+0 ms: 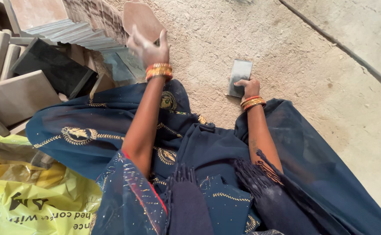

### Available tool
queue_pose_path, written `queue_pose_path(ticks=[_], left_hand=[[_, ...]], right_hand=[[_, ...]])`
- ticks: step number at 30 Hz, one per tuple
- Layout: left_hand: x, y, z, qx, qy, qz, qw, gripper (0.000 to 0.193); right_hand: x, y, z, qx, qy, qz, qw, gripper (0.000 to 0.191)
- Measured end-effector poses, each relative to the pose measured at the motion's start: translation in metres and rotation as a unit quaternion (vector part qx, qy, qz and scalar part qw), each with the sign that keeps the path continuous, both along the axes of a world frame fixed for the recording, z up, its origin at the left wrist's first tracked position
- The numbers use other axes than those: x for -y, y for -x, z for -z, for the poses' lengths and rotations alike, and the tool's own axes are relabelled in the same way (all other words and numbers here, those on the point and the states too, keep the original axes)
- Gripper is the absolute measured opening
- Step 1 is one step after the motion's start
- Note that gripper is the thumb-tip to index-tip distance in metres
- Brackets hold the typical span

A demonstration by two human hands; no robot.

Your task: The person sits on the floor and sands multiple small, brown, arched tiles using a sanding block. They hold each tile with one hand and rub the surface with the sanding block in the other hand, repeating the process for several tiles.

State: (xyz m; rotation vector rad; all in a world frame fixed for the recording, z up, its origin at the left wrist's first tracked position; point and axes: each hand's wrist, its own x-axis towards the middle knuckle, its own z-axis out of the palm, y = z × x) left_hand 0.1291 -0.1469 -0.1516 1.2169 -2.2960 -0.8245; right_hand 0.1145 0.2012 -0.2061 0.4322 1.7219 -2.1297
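The person is sitting or crouching on a rough, sandy floor (295, 65), with dark blue embroidered cloth (199, 156) spreading across the lap and onto the ground.

Progress, as far as can be judged: a small grey rectangular tile (240, 76) is lying flat on the floor, directly in front of the person, well apart from the stock at the upper left. That stock consists of a row of thin tiles standing on edge (75, 32), a dark slab (53, 65) leaning beside them, and a pale slab (18, 95) nearer the camera. Most of the pieces are thus remaining in the pile; only the grey one appears to be laid out singly. A tan oval piece (141, 18) is showing just beyond the raised hand.

Hands: the right hand (249, 87) is resting on the near edge of the grey tile, fingers curled down onto it, pressing or steadying rather than enclosing it. The left hand (149, 48) is lifted off the floor, fingers loosely spread and dusty; it is overlapping the tan oval piece, but whether it is gripping that piece or merely passing in front of it cannot be told. Both wrists are carrying gold and red bangles (159, 72).

A crumpled yellow plastic sack (29, 200) is lying at the lower left.
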Motion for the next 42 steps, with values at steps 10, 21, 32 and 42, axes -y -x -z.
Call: queue_pose_path(ticks=[10,21,32,42], left_hand=[[0.030,0.038,0.009,0.192,0.153,0.120,0.962,0.095],[-0.041,0.149,0.005,0.110,0.148,0.370,0.911,0.081],[-0.041,0.275,-0.024,0.018,0.424,0.504,0.752,0.061],[-0.008,0.218,-0.042,0.078,0.428,0.570,0.697,0.025]], right_hand=[[0.000,0.005,0.009,0.066,-0.035,-0.007,0.997,0.030],[0.014,0.012,0.018,-0.121,-0.424,-0.185,0.878,0.012],[0.027,0.023,-0.008,0.153,-0.351,-0.081,0.920,0.013],[0.031,0.035,-0.024,0.200,-0.297,-0.050,0.932,0.019]])
